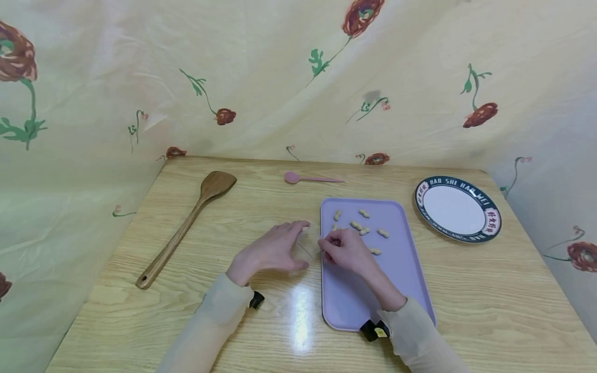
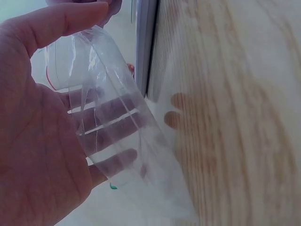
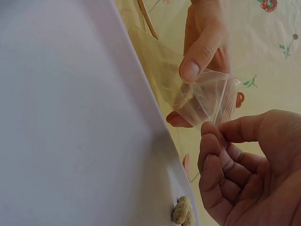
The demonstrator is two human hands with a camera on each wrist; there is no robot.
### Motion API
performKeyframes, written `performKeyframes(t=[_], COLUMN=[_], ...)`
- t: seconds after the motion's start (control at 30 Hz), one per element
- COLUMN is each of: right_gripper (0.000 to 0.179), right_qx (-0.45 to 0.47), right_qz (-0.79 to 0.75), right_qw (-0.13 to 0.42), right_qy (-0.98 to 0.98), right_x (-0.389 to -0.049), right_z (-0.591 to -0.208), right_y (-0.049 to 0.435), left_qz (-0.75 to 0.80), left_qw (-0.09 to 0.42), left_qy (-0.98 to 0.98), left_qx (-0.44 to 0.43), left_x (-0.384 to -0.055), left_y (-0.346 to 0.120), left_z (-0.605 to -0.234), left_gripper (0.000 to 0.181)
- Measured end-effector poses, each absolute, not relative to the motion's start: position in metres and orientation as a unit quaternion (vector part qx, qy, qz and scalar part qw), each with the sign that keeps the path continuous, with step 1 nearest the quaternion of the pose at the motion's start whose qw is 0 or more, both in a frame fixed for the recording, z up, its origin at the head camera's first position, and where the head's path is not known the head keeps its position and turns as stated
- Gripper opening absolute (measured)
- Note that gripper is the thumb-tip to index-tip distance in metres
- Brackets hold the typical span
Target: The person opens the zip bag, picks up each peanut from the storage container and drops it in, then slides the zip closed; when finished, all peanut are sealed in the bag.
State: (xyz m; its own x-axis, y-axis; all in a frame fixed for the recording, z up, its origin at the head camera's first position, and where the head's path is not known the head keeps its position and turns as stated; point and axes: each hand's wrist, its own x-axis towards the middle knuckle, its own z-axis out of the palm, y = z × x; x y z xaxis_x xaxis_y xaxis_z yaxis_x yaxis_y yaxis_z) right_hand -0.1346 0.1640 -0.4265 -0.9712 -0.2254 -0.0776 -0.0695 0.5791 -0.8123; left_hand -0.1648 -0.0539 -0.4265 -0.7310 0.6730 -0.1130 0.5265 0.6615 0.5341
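Observation:
A clear plastic zip bag (image 3: 204, 96) hangs between my two hands, its zip strip upward and its body draped down beside the tray. My right hand (image 1: 347, 251) pinches a corner of it near the zip strip, over the tray's left edge. Left of it, my left hand (image 1: 275, 248) spreads around the bag. In the left wrist view its fingers lie straight behind the see-through film, and the thumb (image 2: 70, 19) stretches past the bag's top. Several peanuts in their shells (image 1: 382, 233) lie on the purple tray (image 1: 387, 285), some partly behind my right hand.
At the left lies a wooden spatula (image 1: 186, 226). A small pink spoon (image 1: 308, 178) is near the table's back edge. A white plate with a dark green patterned rim (image 1: 457, 210) sits right of the tray. Behind the wooden table (image 1: 261, 331) hangs a flowered cloth (image 1: 261, 77).

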Motion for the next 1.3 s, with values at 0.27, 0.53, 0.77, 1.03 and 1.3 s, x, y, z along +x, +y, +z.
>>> performKeyframes(t=[0.27, 0.53, 0.77, 1.03, 1.3], right_gripper=[0.028, 0.025, 0.011, 0.014, 0.016], right_qx=[-0.09, -0.099, -0.134, -0.151, -0.192], right_qz=[-0.449, -0.44, -0.424, -0.347, -0.275], right_qw=[0.101, 0.101, 0.055, 0.023, 0.061], right_qy=[0.883, 0.887, 0.894, 0.925, 0.94], right_x=[-0.134, -0.138, -0.15, -0.175, -0.178], right_z=[-0.425, -0.417, -0.405, -0.394, -0.396], right_y=[0.165, 0.173, 0.206, 0.27, 0.308], left_qz=[0.257, 0.243, 0.233, 0.232, 0.232], left_qw=[0.158, 0.156, 0.156, 0.16, 0.167], left_qy=[0.896, 0.903, 0.904, 0.903, 0.904], left_qx=[0.326, 0.318, 0.322, 0.324, 0.319], left_x=[-0.165, -0.165, -0.167, -0.167, -0.169], left_y=[-0.057, -0.059, -0.06, -0.059, -0.06], left_z=[-0.425, -0.423, -0.424, -0.425, -0.426], left_gripper=[0.083, 0.086, 0.088, 0.086, 0.088])
